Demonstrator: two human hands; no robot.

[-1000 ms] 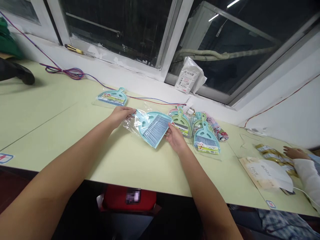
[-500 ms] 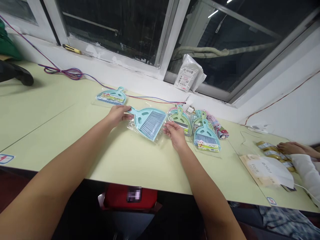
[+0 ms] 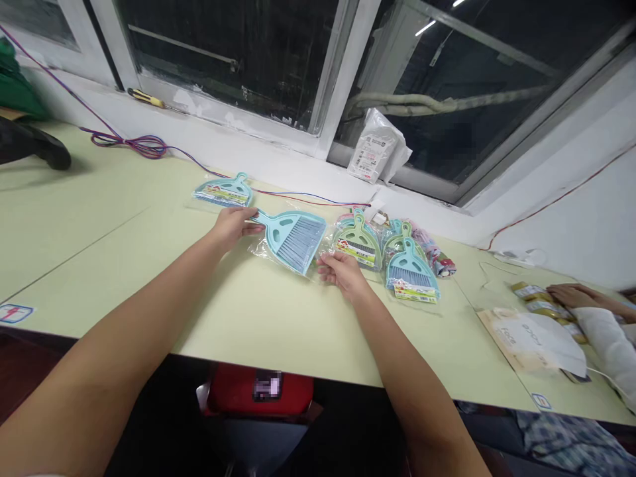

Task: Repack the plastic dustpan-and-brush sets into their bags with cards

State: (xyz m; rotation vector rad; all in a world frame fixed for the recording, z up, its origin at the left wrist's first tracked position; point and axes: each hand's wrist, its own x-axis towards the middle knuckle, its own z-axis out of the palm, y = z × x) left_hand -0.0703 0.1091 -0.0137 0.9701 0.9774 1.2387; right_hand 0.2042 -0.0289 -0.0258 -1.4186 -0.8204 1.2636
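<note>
A light blue dustpan with a grey-blue brush (image 3: 299, 240) lies in a clear plastic bag, tilted, over the middle of the table. My left hand (image 3: 235, 226) is closed round its handle end. At the bag's open-looking right edge, my right hand (image 3: 342, 271) pinches the clear plastic bag (image 3: 315, 270) between thumb and fingers. Just behind my right hand rests a bagged green dustpan set (image 3: 358, 240). Farther right is a bagged blue dustpan set (image 3: 410, 271) with a printed label. Another bagged blue set (image 3: 226, 192) lies behind my left hand.
Red and blue wires (image 3: 149, 147) run along the wall. A screwdriver (image 3: 146, 98) and a plastic-wrapped box (image 3: 372, 152) sit on the sill. At right, another person's hands (image 3: 581, 296) rest by gold-coloured packs (image 3: 541, 305), near a tissue pack (image 3: 521, 341).
My right hand has shifted slightly left and down along the bag's edge. The bagged dustpan has moved a little left; my left hand keeps its hold.
</note>
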